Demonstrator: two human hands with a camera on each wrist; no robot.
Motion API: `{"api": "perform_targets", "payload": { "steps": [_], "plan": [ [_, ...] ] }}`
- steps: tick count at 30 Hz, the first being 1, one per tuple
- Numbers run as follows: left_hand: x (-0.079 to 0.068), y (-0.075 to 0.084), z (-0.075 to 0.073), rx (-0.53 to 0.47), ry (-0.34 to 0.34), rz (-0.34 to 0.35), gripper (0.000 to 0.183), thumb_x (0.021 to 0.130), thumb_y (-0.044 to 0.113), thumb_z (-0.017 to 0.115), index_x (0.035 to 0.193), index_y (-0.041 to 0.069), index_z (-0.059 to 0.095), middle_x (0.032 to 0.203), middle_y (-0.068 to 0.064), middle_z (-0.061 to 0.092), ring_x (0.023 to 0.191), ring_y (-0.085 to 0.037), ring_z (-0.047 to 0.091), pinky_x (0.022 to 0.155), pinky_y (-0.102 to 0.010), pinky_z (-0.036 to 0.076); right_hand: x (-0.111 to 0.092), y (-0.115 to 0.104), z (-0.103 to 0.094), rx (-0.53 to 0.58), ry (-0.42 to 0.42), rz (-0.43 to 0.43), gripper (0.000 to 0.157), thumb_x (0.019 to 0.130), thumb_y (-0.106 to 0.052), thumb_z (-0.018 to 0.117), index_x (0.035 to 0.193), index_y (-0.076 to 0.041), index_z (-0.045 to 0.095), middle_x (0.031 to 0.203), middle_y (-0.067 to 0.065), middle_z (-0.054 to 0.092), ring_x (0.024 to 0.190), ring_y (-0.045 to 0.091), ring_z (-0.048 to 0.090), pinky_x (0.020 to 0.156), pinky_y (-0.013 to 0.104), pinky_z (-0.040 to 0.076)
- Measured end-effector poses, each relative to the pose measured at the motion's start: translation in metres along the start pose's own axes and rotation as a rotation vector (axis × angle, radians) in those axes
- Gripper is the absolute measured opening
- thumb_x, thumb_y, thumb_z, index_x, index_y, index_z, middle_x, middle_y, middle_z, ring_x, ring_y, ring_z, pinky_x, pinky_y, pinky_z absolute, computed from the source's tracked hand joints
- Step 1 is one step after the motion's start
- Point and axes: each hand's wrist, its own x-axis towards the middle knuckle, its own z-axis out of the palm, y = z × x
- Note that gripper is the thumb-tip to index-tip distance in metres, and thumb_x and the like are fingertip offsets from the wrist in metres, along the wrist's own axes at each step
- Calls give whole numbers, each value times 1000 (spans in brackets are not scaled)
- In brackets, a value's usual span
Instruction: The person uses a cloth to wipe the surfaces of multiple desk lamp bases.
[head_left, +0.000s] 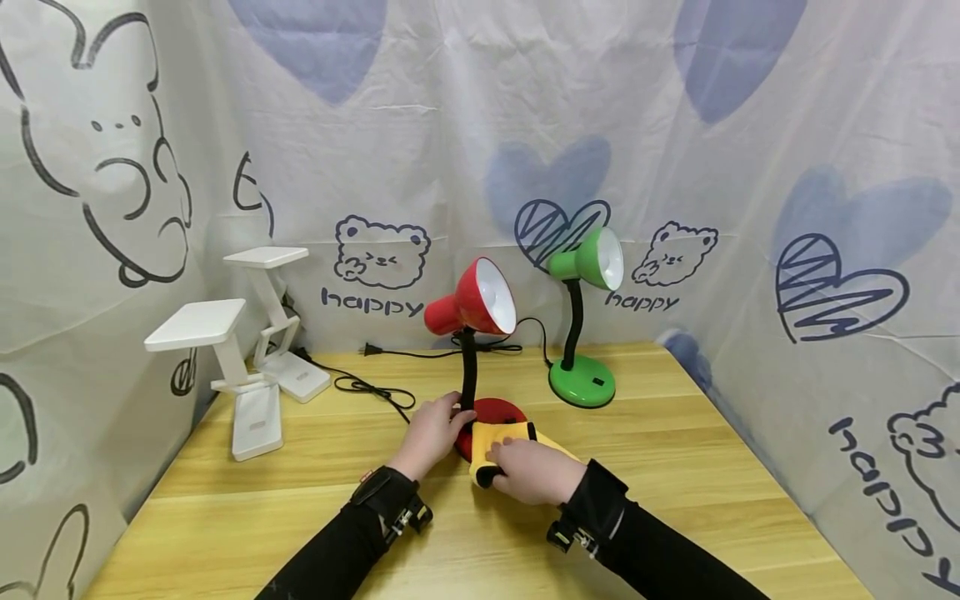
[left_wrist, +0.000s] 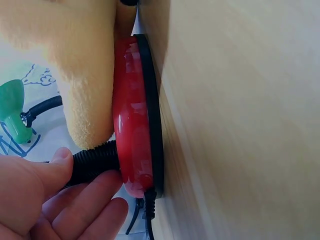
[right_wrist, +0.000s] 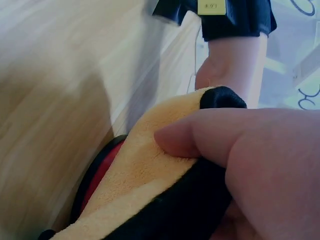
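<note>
A red desk lamp [head_left: 471, 304] stands upright at the middle of the table. Low on its black flexible neck [left_wrist: 92, 162], just above the round red base [left_wrist: 132, 115], the thumb and fingers of my left hand [head_left: 429, 433] are curled and grip it. My right hand [head_left: 536, 471] holds a folded yellow cloth [head_left: 487, 442] with black trim against the near right side of the base. In the right wrist view the thumb [right_wrist: 182, 135] presses on the cloth's fuzzy face, the other fingers mostly hidden behind it. Much of the base lies under the cloth.
Behind on the right stands a green desk lamp [head_left: 582, 383]. Two white folding lamps [head_left: 257, 421] stand at the left edge. A black cord [head_left: 375, 387] and a plug [head_left: 371, 350] lie toward the back. Patterned curtains [head_left: 465, 125] enclose the wooden table [head_left: 675, 500].
</note>
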Motion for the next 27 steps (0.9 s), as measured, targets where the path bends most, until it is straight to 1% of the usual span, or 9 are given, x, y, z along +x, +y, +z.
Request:
{"api": "perform_targets", "payload": {
  "steps": [2, 4, 7, 10, 13, 16, 20, 22, 27],
  "plan": [
    [0, 1, -1, 1, -1, -8, 18, 96, 36, 60, 98, 19, 65, 90, -3, 73, 86, -17, 71, 65, -27, 50, -1, 0, 1, -6, 17, 2, 42, 99, -29, 52, 136, -9, 56, 138, 13, 54, 127, 24, 51, 103, 40, 43],
    [0, 2, -2, -6, -7, -12, 17, 96, 34, 60, 98, 18, 65, 89, -3, 73, 81, -15, 70, 62, -26, 49, 2, 2, 3, -11, 55, 3, 43, 99, -28, 52, 136, -7, 55, 138, 15, 54, 127, 26, 51, 102, 40, 44],
    [-1, 3, -4, -23, -21, -7, 16, 97, 31, 60, 99, 16, 65, 87, -3, 72, 74, -12, 68, 58, -25, 46, 10, 10, 8, -17, 121, 12, 44, 98, -28, 53, 136, -5, 55, 136, 16, 54, 123, 27, 54, 100, 41, 46],
    [-1, 3, -4, -42, -38, -6, 16, 97, 30, 60, 100, 14, 65, 85, -3, 72, 70, -9, 66, 56, -25, 44, 21, 22, 10, 26, 155, 40, 44, 99, -28, 54, 137, -5, 54, 137, 18, 53, 123, 29, 55, 100, 42, 46],
    [-1, 3, -4, -40, -33, 7, 16, 97, 29, 60, 101, 15, 66, 86, -3, 72, 73, -11, 67, 58, -25, 45, 34, 34, 10, 96, 165, 70, 45, 99, -26, 52, 138, -4, 52, 141, 19, 50, 127, 31, 51, 103, 43, 44],
    [-1, 3, -3, -27, -23, 23, 15, 97, 28, 60, 102, 15, 66, 87, -2, 72, 78, -13, 69, 60, -26, 48, 46, 43, 9, 149, 181, 77, 45, 99, -24, 53, 137, -2, 52, 140, 21, 50, 127, 33, 51, 103, 45, 43],
    [-2, 1, -2, -9, -15, 36, 14, 97, 27, 60, 103, 15, 65, 90, -3, 73, 82, -15, 70, 63, -27, 51, 60, 52, 5, 193, 180, 83, 48, 99, -25, 52, 139, 1, 48, 141, 26, 47, 128, 37, 50, 105, 47, 41],
    [-2, 1, -2, -14, -15, 36, 14, 97, 27, 61, 102, 14, 65, 91, -3, 73, 83, -16, 70, 65, -29, 52, 65, 58, 5, 208, 169, 90, 51, 100, -26, 50, 142, 1, 44, 144, 27, 43, 130, 37, 48, 107, 47, 39],
    [-2, 1, -2, -34, -20, 27, 16, 96, 28, 61, 103, 15, 66, 93, -3, 73, 87, -17, 71, 69, -32, 54, 74, 69, 7, 243, 159, 92, 52, 101, -30, 47, 145, -2, 42, 148, 24, 40, 133, 38, 45, 109, 47, 37]
  ]
}}
